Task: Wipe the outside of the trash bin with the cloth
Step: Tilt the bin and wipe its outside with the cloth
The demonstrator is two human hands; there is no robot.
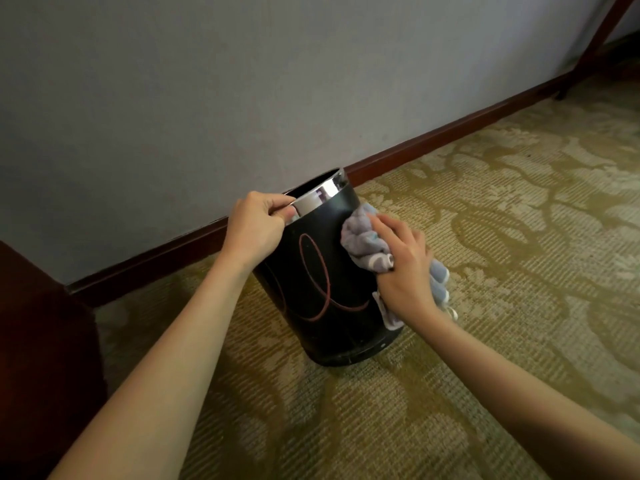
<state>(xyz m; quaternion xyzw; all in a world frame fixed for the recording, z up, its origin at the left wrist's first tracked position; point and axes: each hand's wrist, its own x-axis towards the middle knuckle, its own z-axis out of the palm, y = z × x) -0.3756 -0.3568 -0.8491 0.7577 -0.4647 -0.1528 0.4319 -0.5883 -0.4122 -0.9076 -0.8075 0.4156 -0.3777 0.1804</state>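
Note:
A round black trash bin [322,289] with a shiny silver rim and a reddish looping line on its side stands on the carpet, tilted toward the wall. My left hand [258,225] grips its rim at the near left, fingers hooked over the edge. My right hand [403,261] holds a bunched pale blue and white cloth [362,239] pressed against the bin's right side, about midway up. Part of the cloth hangs down behind my wrist. The bin's inside is hidden.
A grey wall with a dark red-brown skirting board [433,140] runs behind the bin. Dark wooden furniture [41,334] stands at the left edge. A thin wooden leg [595,46] slants at the top right. Patterned green-gold carpet [485,237] covers the floor.

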